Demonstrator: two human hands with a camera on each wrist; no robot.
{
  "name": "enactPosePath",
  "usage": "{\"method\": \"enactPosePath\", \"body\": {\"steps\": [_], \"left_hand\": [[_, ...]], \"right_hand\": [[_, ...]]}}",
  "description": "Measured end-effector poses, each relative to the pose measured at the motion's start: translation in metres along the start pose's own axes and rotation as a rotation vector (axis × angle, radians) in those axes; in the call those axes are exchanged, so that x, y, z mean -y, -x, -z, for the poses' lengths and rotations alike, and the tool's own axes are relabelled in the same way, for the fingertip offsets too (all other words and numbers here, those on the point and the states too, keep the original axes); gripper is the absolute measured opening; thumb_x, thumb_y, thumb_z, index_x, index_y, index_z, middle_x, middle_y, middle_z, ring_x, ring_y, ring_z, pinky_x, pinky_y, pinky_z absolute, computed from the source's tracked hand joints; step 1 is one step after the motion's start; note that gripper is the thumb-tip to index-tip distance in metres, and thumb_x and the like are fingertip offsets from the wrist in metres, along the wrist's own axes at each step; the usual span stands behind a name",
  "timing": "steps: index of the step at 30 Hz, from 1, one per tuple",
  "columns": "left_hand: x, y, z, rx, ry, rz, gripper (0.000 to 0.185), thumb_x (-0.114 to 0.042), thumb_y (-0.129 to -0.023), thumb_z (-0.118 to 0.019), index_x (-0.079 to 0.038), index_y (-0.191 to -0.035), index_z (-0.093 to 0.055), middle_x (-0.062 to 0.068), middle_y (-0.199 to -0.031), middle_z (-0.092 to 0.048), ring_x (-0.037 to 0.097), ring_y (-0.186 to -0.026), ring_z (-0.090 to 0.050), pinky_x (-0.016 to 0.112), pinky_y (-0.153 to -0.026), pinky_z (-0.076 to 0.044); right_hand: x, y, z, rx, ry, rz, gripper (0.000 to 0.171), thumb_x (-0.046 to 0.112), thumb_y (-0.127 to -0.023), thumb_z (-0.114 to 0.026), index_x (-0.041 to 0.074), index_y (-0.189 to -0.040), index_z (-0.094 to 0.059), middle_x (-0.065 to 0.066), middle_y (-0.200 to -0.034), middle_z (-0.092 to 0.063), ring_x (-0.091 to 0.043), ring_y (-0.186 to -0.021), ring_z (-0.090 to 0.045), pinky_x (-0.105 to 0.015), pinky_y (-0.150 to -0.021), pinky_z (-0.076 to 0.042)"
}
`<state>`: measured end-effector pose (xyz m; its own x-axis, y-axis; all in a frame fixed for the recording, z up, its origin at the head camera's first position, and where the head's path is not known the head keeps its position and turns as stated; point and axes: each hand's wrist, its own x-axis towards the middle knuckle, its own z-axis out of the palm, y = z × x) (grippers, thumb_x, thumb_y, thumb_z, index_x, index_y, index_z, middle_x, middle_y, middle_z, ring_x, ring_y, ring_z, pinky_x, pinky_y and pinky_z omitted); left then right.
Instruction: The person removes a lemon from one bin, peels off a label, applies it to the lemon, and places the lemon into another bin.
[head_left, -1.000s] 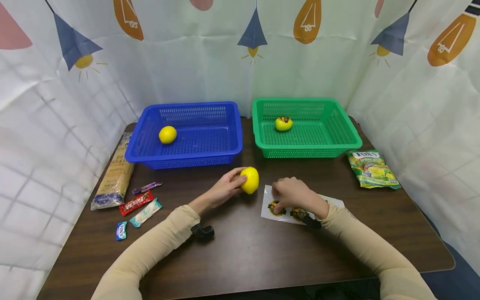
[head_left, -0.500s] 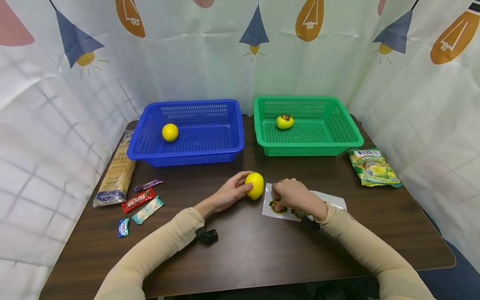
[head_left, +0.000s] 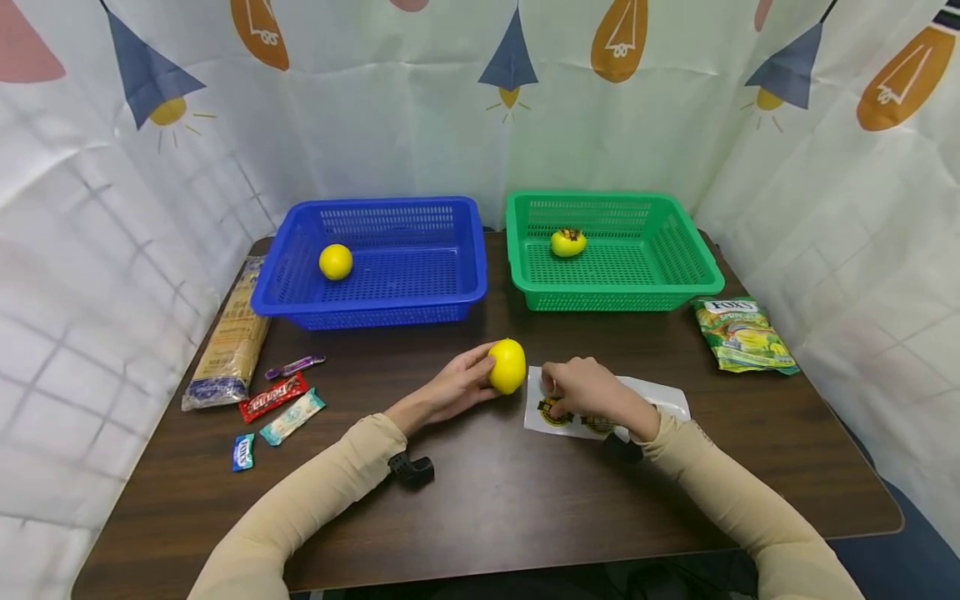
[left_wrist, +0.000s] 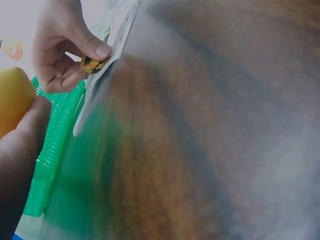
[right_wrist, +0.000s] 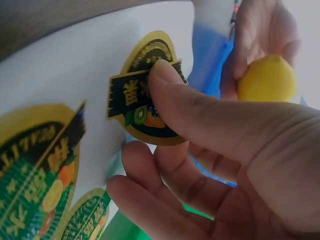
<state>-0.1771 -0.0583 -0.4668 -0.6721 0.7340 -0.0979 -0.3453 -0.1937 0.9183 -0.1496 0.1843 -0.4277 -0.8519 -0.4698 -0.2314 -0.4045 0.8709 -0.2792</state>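
The left hand (head_left: pixel 450 392) grips a yellow lemon (head_left: pixel 507 365), fingers curled behind it, the fruit resting on the table (head_left: pixel 487 500). Just beside the lemon, the right hand (head_left: pixel 588 387) pinches a round sticker (right_wrist: pixel 147 95) between thumb and fingers, its edge lifted from the white sticker sheet (head_left: pixel 660 398) under the hand.

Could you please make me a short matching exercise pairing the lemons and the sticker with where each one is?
1. plain lemon
2. stickered lemon
3. third lemon
4. sticker

a. held by the left hand
b. in the blue basket
c. pinched by the right hand
d. in the green basket

Pairs: 1-b, 2-d, 3-a, 4-c
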Motion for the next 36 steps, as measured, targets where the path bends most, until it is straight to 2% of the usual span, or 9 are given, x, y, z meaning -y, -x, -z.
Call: {"method": "enactPosePath", "body": {"steps": [5, 11, 18, 22, 25, 28, 30, 33, 36], "left_hand": [[-0.001, 0.000, 0.000, 0.038, 0.032, -0.010, 0.058, -0.024, -0.110, -0.033, -0.004, -0.159, -0.009, 0.025, -0.162, -0.016, 0.025, -0.135, -0.043, 0.061, -0.121, -0.020], [0.000, -0.001, 0.002, 0.053, 0.032, -0.017, 0.056, -0.022, -0.110, -0.032, -0.004, -0.159, -0.010, 0.025, -0.162, -0.017, 0.026, -0.136, -0.041, 0.060, -0.121, -0.021], [0.000, -0.001, 0.002, 0.052, 0.015, -0.019, 0.058, -0.024, -0.110, -0.034, -0.004, -0.159, -0.011, 0.026, -0.162, -0.018, 0.027, -0.136, -0.042, 0.060, -0.121, -0.023], [0.000, -0.001, 0.002, 0.042, 0.011, -0.022, 0.059, -0.026, -0.109, -0.034, -0.004, -0.159, -0.011, 0.026, -0.162, -0.018, 0.027, -0.136, -0.042, 0.060, -0.121, -0.023], [-0.002, -0.001, 0.002, 0.037, 0.011, -0.027, 0.059, -0.026, -0.110, -0.034, -0.004, -0.159, -0.011, 0.025, -0.162, -0.018, 0.027, -0.136, -0.041, 0.060, -0.121, -0.023], [-0.003, -0.002, 0.001, 0.037, 0.011, -0.030, 0.059, -0.026, -0.109, -0.035, -0.004, -0.159, -0.011, 0.024, -0.162, -0.019, 0.026, -0.136, -0.042, 0.060, -0.121, -0.023], [-0.004, -0.003, 0.000, 0.038, 0.012, -0.032, 0.058, -0.025, -0.109, -0.035, -0.005, -0.159, -0.012, 0.025, -0.162, -0.019, 0.026, -0.136, -0.043, 0.060, -0.121, -0.023], [-0.006, -0.002, -0.001, 0.029, 0.008, -0.031, 0.057, -0.025, -0.110, -0.032, -0.005, -0.159, -0.010, 0.025, -0.161, -0.019, 0.026, -0.136, -0.042, 0.059, -0.121, -0.023], [-0.006, -0.002, -0.001, 0.010, 0.000, -0.028, 0.056, -0.025, -0.110, -0.030, -0.005, -0.159, -0.010, 0.026, -0.160, -0.021, 0.028, -0.137, -0.041, 0.059, -0.120, -0.024]], "right_hand": [[-0.007, 0.002, 0.004, 0.050, -0.048, 0.043, 0.011, 0.021, -0.085, -0.078, 0.018, -0.084, -0.068, 0.005, -0.071, -0.059, -0.009, -0.064, -0.050, -0.023, -0.061, -0.041], [-0.012, 0.005, 0.006, 0.086, -0.087, 0.072, 0.006, 0.018, -0.092, -0.070, 0.017, -0.086, -0.066, 0.005, -0.065, -0.047, -0.008, -0.060, -0.044, -0.022, -0.058, -0.036], [-0.012, 0.007, 0.017, 0.138, -0.098, 0.121, 0.006, 0.016, -0.098, -0.061, 0.016, -0.092, -0.060, 0.000, -0.087, -0.056, -0.012, -0.077, -0.047, -0.025, -0.068, -0.039], [-0.008, 0.010, 0.026, 0.117, -0.091, 0.151, 0.005, 0.017, -0.099, -0.060, 0.015, -0.094, -0.058, -0.002, -0.091, -0.055, -0.013, -0.080, -0.047, -0.024, -0.068, -0.040], [-0.003, 0.014, 0.038, 0.039, -0.120, 0.184, 0.004, 0.015, -0.099, -0.059, 0.012, -0.096, -0.059, -0.003, -0.091, -0.056, -0.012, -0.079, -0.048, -0.023, -0.068, -0.042], [0.000, 0.016, 0.049, -0.041, -0.237, 0.218, 0.002, 0.011, -0.099, -0.058, 0.010, -0.101, -0.060, -0.003, -0.090, -0.060, -0.013, -0.079, -0.051, -0.023, -0.069, -0.045], [0.003, 0.016, 0.054, -0.062, -0.370, 0.220, 0.005, 0.011, -0.100, -0.057, 0.009, -0.104, -0.060, -0.005, -0.091, -0.063, -0.016, -0.082, -0.055, -0.026, -0.073, -0.049], [0.007, 0.011, 0.054, -0.048, -0.584, 0.189, 0.012, 0.013, -0.101, -0.056, 0.007, -0.111, -0.058, -0.010, -0.100, -0.066, -0.020, -0.090, -0.060, -0.035, -0.084, -0.058], [0.012, 0.002, 0.049, -0.040, -0.748, 0.162, 0.017, 0.015, -0.103, -0.054, 0.004, -0.115, -0.055, -0.015, -0.106, -0.064, -0.020, -0.096, -0.064, -0.045, -0.090, -0.059]]}}
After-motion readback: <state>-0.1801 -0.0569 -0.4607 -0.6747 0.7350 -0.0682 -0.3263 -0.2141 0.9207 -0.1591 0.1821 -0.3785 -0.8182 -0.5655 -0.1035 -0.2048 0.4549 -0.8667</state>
